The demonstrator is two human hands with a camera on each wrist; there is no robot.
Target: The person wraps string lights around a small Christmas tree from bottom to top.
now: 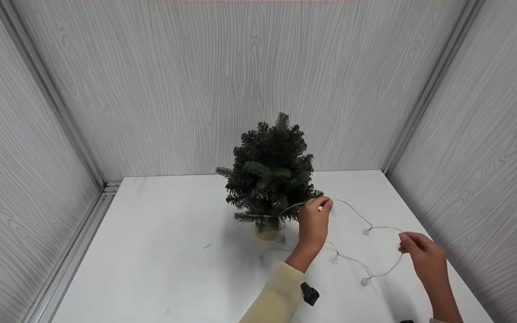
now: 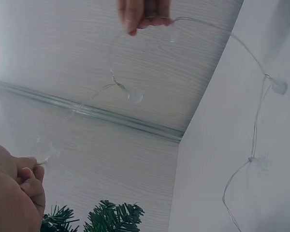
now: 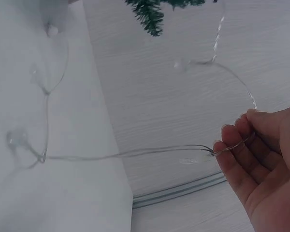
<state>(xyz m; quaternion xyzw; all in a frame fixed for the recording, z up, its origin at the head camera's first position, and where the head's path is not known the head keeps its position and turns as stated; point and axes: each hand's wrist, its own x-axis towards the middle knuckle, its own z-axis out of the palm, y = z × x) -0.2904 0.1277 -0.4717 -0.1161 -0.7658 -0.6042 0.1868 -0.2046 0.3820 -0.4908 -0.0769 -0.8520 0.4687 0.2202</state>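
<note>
On the white table [image 1: 159,269]: and there it stood, the small green tree [image 1: 269,170], upright near the back edge, its pale round base [image 1: 266,232] set down on the surface!
Left hand [image 1: 315,220]: right up beside the lower branches, thumb and fingertips pinching the light string [image 1: 386,227]!
Right hand [image 1: 424,253]: away to the right, well apart from the tree, thumb brought to the fingers, and yes, it pinched the same thin wire, a stretch of it lying over the fingers!
Between the hands: the wire drooped, a clear round pendant [image 1: 366,232] hanging at the dip.
Wire's run: across the lowest front branches, over to both hands, then down and back leftward, passing behind the left forearm [image 1: 304,256] in the head view, with more see-through pendants along it!
Sleeve [image 1: 272,298]: cream, on the left arm, a black device [image 1: 310,294] at the cuff.
Walls [image 1: 240,67]: pale wood-grain panels rose behind and on both sides.
Dark sliver [image 1: 207,246]: it lay left of the base.
</note>
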